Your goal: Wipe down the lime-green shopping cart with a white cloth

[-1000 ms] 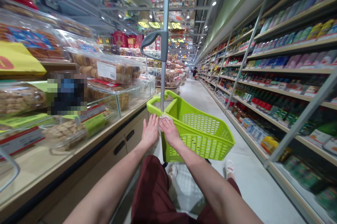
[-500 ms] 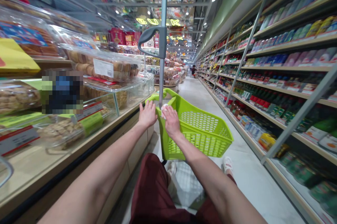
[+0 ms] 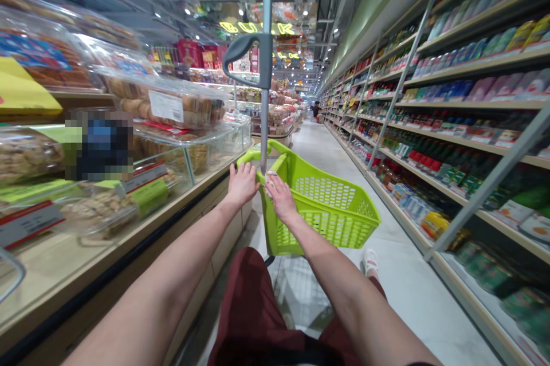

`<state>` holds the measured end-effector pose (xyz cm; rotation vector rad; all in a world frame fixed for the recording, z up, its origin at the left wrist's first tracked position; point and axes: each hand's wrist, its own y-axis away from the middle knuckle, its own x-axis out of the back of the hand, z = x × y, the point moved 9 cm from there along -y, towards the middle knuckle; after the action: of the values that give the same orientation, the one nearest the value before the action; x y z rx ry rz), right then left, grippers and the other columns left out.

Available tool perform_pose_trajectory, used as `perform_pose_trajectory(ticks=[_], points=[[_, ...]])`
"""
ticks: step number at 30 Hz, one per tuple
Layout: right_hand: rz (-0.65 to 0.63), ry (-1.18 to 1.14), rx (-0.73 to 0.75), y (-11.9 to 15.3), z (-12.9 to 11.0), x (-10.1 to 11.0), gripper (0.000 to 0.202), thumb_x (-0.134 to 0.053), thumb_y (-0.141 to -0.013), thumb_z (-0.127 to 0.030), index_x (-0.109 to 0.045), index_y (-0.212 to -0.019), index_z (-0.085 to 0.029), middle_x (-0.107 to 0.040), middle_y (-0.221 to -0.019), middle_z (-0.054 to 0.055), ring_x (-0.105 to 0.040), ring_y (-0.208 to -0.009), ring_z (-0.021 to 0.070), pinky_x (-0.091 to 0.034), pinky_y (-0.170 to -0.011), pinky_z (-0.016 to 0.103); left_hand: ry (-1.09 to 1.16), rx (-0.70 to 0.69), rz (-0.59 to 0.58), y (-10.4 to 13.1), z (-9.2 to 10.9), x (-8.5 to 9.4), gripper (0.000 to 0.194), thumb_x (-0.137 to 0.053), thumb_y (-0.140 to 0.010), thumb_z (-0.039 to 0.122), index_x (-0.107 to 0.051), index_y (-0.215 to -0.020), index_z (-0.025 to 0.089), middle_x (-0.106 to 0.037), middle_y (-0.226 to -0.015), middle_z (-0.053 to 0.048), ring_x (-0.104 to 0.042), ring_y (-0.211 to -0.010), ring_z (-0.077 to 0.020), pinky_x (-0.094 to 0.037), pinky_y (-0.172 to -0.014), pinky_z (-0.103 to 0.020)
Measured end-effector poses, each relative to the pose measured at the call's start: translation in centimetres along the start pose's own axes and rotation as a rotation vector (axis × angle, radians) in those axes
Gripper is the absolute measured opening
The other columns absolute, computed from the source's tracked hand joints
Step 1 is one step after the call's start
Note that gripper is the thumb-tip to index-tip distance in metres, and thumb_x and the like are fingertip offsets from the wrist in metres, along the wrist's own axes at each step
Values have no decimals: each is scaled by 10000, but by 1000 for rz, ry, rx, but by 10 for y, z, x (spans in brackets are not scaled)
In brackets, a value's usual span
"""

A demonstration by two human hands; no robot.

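Observation:
A lime-green shopping basket (image 3: 339, 191) with perforated sides stands on the floor in front of my knees. A grey pole with a looped grip (image 3: 266, 62) rises from its near end. My left hand (image 3: 243, 184) is curled over the basket's near left corner, beside the foot of the pole. Just right of the pole, my right hand (image 3: 281, 197) presses a crumpled white tissue (image 3: 270, 176) against the near rim. Its palm side is hidden.
Along the left runs a counter with clear plastic packs of baked goods (image 3: 165, 105) and price labels (image 3: 32, 223). Tall shelves (image 3: 476, 105) of cans, bottles and boxes line the right. A pale aisle floor (image 3: 311, 137) leads ahead, with a person (image 3: 316, 109) far off.
My right hand and the tissue have shifted very slightly along the rim. My left hand stays on the basket's corner. The basket and pole sit slightly higher in view.

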<state>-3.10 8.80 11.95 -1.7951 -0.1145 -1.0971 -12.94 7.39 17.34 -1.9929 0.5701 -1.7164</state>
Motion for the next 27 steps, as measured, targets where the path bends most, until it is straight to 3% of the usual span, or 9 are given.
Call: perform_pose_trajectory(ticks=[11, 17, 22, 27], points=[[133, -19, 11, 38, 37, 30, 550, -364, -716, -15, -489, -1222, -189, -354, -1378, 70, -223, -1305, 184, -254, -1036, 424, 23, -94, 68, 13, 45, 26, 316, -461, -756, 256, -516, -1049, 151, -521, -1079, -138, -393, -1102, -290, -161, -1009, -489], [285, -133, -115, 46, 65, 58, 484, -363, -719, -58, -538, -1153, -182, -472, -1285, 63, -378, -1218, 169, -326, -1007, 384, 48, -142, 73, 11, 75, 35, 259, -451, -761, 236, -546, -990, 161, -545, -1001, -124, -415, -1053, -282, -202, -981, -472], [365, -192, -227, 51, 87, 67, 479, -347, -747, -80, -506, -1189, -173, -513, -1243, 63, -427, -1177, 162, -339, -1007, 375, 83, -177, 90, 10, 97, 41, 213, -446, -762, 227, -564, -918, 143, -551, -933, -125, -429, -980, -272, -290, -886, -409], [387, -207, -288, 52, 104, 74, 464, -361, -717, -79, -548, -1132, -169, -554, -1188, 66, -479, -1122, 172, -365, -984, 369, 135, -173, 78, 9, 108, 40, 204, -438, -757, 229, -564, -904, 165, -546, -921, -110, -440, -927, -248, -296, -866, -386]])
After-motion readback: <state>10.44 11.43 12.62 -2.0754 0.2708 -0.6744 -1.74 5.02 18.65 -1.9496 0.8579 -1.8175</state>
